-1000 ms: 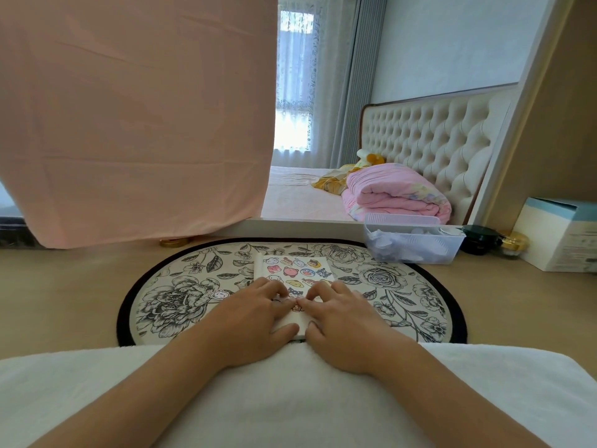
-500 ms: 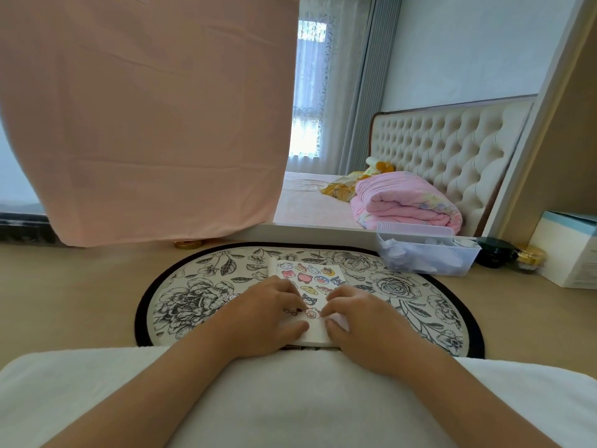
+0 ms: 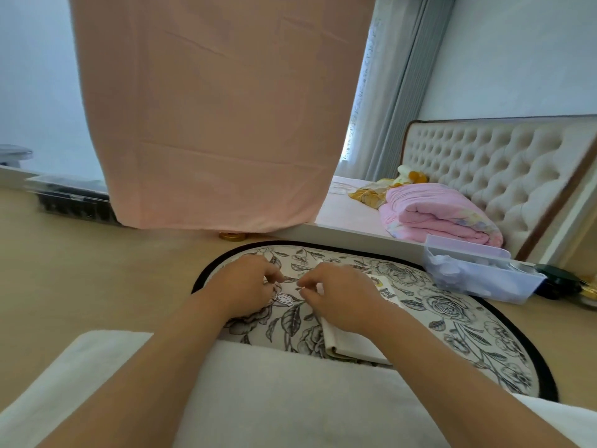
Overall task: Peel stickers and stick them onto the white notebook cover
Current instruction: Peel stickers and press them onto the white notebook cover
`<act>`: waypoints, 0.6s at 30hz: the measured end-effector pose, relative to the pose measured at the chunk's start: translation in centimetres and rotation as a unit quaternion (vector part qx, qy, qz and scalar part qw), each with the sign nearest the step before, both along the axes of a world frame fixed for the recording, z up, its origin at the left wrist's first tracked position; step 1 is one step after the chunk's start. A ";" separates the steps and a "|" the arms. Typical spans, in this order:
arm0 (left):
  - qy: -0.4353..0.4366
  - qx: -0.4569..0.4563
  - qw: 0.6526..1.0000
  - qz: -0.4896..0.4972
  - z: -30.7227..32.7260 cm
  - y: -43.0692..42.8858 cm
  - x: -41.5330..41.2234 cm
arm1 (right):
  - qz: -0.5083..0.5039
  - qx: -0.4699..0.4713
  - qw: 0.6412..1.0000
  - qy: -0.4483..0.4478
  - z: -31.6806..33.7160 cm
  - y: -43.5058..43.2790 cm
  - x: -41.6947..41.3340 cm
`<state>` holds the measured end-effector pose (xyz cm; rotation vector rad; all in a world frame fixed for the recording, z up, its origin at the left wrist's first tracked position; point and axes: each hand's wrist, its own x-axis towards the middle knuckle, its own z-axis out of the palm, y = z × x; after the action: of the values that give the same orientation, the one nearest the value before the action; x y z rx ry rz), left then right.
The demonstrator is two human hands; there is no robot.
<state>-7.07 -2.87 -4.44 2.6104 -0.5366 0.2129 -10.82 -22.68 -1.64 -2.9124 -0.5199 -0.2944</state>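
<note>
A white notebook [image 3: 344,345] lies on the flowered oval mat [image 3: 452,321], mostly hidden under my right hand [image 3: 339,299] and wrist. A loose cartoon-face sticker [image 3: 283,298] lies on the mat to the left of the notebook. My left hand [image 3: 240,286] sits beside it with fingers curled, the thumb at the sticker's left edge. My right thumb and forefinger pinch something small and pale just above the sticker; it is too small to identify. A strip of stickers [image 3: 382,283] shows past my right knuckles.
A clear plastic box [image 3: 478,279] stands at the mat's far right edge, with dark jars behind it. A pink cloth [image 3: 219,118] hangs over the far side of the desk. A white towel [image 3: 284,392] covers the near edge under my forearms.
Both hands have lifted off the notebook cover and shifted left over the loose sticker, with fingers now curled. The view has swung left and tilted.
</note>
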 end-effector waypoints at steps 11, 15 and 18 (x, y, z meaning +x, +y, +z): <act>0.023 -0.004 1.000 -0.016 -0.6 1.0 0.5 | 0.005 -0.047 0.999 0.012 -1.3 2.8 1.5; 0.025 -0.034 0.999 -0.026 -0.6 0.4 0.3 | -0.017 0.062 0.997 0.031 -1.6 2.3 1.4; 0.032 -0.090 0.995 -0.008 -0.6 0.1 0.1 | -0.019 0.151 0.987 0.056 -1.6 1.7 1.6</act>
<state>-6.95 -2.78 -5.02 2.4275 -0.4930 0.1645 -9.25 -20.93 -3.22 -2.6283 -0.3669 -0.1921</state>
